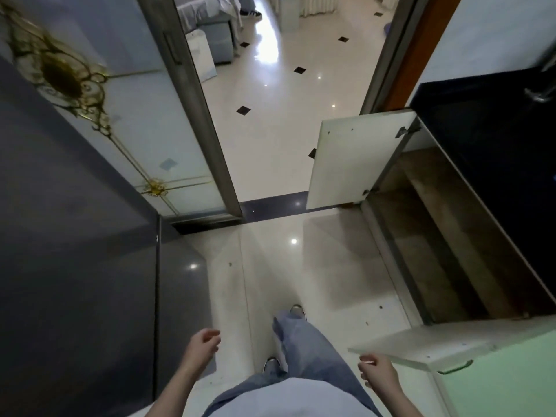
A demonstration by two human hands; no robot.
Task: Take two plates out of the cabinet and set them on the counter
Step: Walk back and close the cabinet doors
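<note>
Left hand (204, 341) at 7 o'clock and right hand (377, 370) at 5 o'clock: both empty, fingers loosely curled. Low wooden cabinet (436, 236) at 3 o'clock stands with both white doors (355, 161) swung wide under the dark glossy counter (496, 145).

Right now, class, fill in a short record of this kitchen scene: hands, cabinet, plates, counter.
left hand: empty, fingers curled, held over the floor
right hand: empty, just below the near cabinet door
cabinet: low, both doors open, inside dark
far door: swung out over the floor
plates: none visible
counter: dark top above the cabinet
</note>
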